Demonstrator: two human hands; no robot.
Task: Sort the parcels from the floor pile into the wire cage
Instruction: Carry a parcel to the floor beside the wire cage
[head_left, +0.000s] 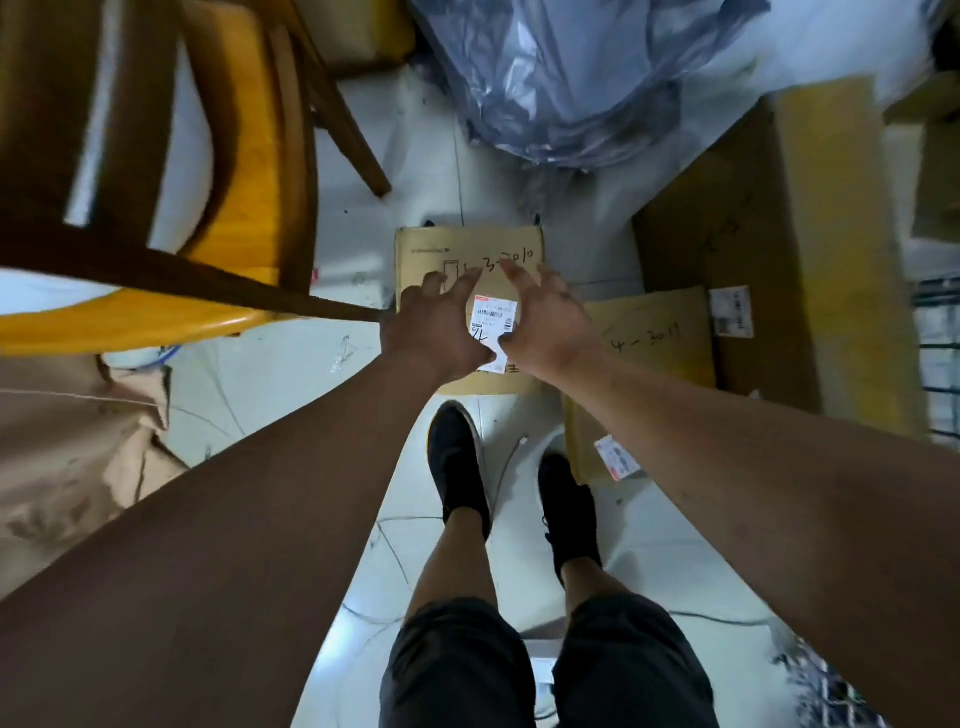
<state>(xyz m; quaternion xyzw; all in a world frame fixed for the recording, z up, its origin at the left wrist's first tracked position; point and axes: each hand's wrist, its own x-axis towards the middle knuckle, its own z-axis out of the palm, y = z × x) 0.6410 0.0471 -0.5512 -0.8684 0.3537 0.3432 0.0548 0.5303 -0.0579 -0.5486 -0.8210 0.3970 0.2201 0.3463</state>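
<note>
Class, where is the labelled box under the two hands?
Head view, centre: the labelled box lies on the floor beneath the left hand and right hand, between the wooden chair on its left and a flat cardboard parcel on its right.

— What are you standing on?
— Pale, glossy floor tiles (291, 395), scuffed and hairline-cracked. Soft light glares off them on the near side of your left hand (436, 327).
— Any furniture?
— One wooden chair (249, 171), up and to the left of that hand. It has a dark frame and a yellow seat, and its lowest rail ends just beside the hand.
— And past your right hand (550, 317)?
— A crumpled heap of grey-blue plastic sheeting (571, 78) on the floor. Thin cables (395, 553) trail over the tiles nearer you.
</note>
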